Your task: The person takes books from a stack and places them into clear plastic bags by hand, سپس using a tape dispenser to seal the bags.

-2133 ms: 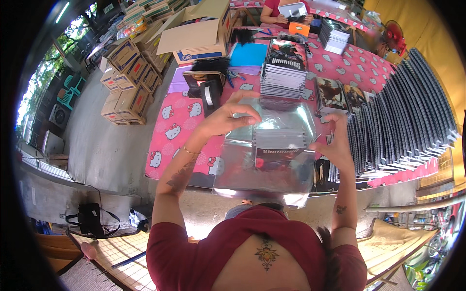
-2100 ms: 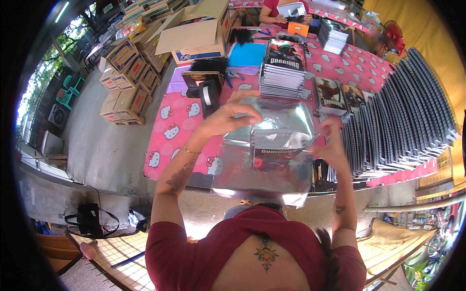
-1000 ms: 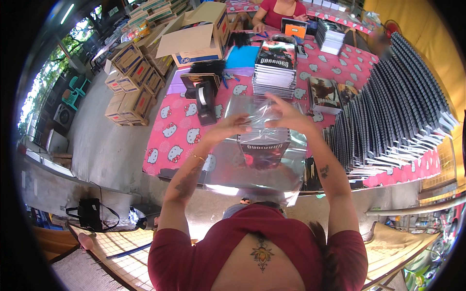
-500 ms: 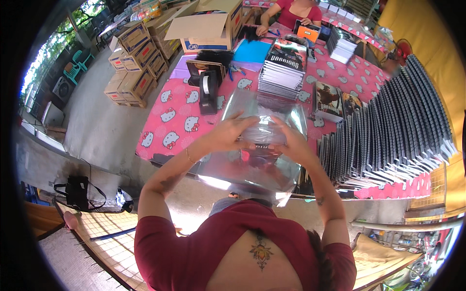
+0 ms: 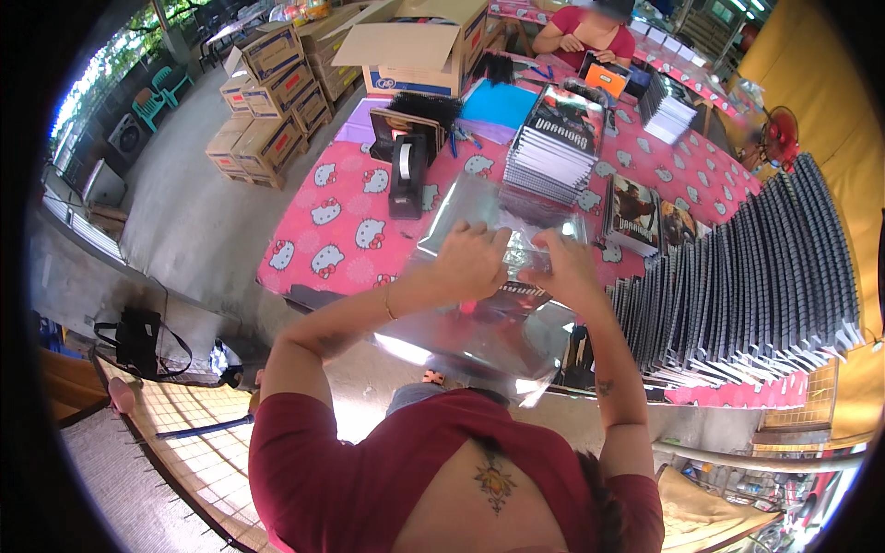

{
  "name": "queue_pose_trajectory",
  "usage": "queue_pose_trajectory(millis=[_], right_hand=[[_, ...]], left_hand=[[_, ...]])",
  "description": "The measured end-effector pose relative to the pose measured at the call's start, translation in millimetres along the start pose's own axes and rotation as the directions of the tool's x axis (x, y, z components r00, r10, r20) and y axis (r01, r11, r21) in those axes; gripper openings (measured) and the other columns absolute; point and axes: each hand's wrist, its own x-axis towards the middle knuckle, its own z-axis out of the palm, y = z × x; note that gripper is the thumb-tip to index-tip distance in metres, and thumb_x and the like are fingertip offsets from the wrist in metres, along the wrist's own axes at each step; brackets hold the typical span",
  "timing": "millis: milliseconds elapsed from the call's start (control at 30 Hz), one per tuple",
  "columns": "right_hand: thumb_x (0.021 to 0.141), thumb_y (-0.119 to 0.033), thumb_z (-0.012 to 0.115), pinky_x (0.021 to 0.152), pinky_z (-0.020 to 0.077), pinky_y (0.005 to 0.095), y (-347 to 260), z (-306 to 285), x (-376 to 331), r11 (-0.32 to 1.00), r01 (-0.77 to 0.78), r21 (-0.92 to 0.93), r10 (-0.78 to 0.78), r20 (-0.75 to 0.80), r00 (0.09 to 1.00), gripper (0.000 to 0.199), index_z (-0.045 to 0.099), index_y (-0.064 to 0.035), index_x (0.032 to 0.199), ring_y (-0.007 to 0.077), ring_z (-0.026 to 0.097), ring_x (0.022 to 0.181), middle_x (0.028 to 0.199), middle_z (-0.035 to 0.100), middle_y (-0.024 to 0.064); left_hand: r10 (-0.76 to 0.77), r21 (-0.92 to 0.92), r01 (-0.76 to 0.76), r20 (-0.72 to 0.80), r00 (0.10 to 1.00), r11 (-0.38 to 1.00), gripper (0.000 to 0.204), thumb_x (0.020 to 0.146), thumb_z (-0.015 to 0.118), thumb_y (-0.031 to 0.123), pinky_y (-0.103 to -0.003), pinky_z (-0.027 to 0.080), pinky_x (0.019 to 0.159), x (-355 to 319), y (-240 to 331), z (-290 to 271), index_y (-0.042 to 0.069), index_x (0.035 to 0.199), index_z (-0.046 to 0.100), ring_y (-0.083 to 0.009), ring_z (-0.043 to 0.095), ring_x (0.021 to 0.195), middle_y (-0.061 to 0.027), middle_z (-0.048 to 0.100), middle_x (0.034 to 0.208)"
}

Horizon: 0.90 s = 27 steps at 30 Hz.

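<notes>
A clear plastic sheet (image 5: pixel 433 324) covers the near edge of the table and hangs a little over it. Under it lies a dark book (image 5: pixel 523 293) with pale lettering, partly hidden by my hands and glare. My left hand (image 5: pixel 475 261) is closed over the plastic at the book's left side, fingers curled down. Opposite it, my right hand (image 5: pixel 564 267) rests on the plastic, thumb pointing left and apart from the bent fingers. Just beyond my hands stands a stack of spiral-bound books (image 5: pixel 556 147).
A black tape dispenser (image 5: pixel 407 189) stands to the left, near a blue sheet (image 5: pixel 498 109). Long rows of spiral-bound books (image 5: pixel 737 267) fill the right side, beside more books (image 5: pixel 632 214). Across the table sits a co-worker (image 5: pixel 585 41). Cartons (image 5: pixel 267 111) are piled on the floor.
My left hand has gone from fingers stretched over the plastic to curled closed. My right hand has shifted slightly right. The head view has turned a little; the co-worker's hands have moved.
</notes>
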Motion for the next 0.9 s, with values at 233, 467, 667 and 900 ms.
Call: queue_pose_trajectory(millis=[233,467,667,900], right_hand=[[0.079,-0.020,0.082,0.077,0.0479,0.0270,30.8,6.9,11.7,0.609,-0.486,0.627,0.221,0.454,0.863,0.053,0.059,-0.0024,0.123,0.0122,0.058,0.087,0.099,0.062,0.0036],[0.086,-0.016,0.074,0.074,0.0480,0.0252,32.0,13.1,2.5,0.659,-0.427,0.619,0.264,0.342,0.902,0.040,0.061,-0.0017,0.120,0.0104,0.059,0.084,0.095,0.064,0.0038],[0.088,-0.013,0.071,0.070,0.0470,0.0239,23.0,20.6,3.4,0.613,-0.391,0.687,0.272,0.281,0.920,0.032,0.061,-0.0017,0.116,0.0085,0.059,0.080,0.089,0.066,0.0033],[0.088,-0.011,0.071,0.070,0.0456,0.0230,30.9,23.0,-1.1,0.583,-0.401,0.707,0.283,0.286,0.916,0.030,0.061,-0.0017,0.114,0.0073,0.057,0.080,0.089,0.066,0.0022]], left_hand=[[0.146,-0.766,0.464,0.574,0.806,0.445,0.049,0.081,0.078,0.037,-0.031,0.048,0.076,43.3,-80.1,24.2,-0.002,0.108,0.066,-0.0171,0.062,0.078,-0.0034,0.069,0.088],[-0.365,-0.872,0.452,0.365,0.857,0.190,0.031,0.086,0.074,0.033,-0.030,0.050,0.068,56.1,-98.3,61.5,0.003,0.093,0.073,-0.0135,0.064,0.075,-0.0033,0.070,0.082],[-0.817,-0.448,0.714,-0.067,0.573,0.538,0.034,0.084,0.075,0.030,-0.028,0.050,0.062,-66.6,-248.8,92.3,0.002,0.101,0.071,-0.0133,0.061,0.067,-0.0046,0.067,0.080],[-0.857,-0.949,0.314,0.187,0.481,-0.032,0.027,0.087,0.073,0.025,-0.025,0.042,0.053,-50.3,-225.2,103.5,0.002,0.101,0.070,-0.0115,0.058,0.067,-0.0006,0.062,0.076]])
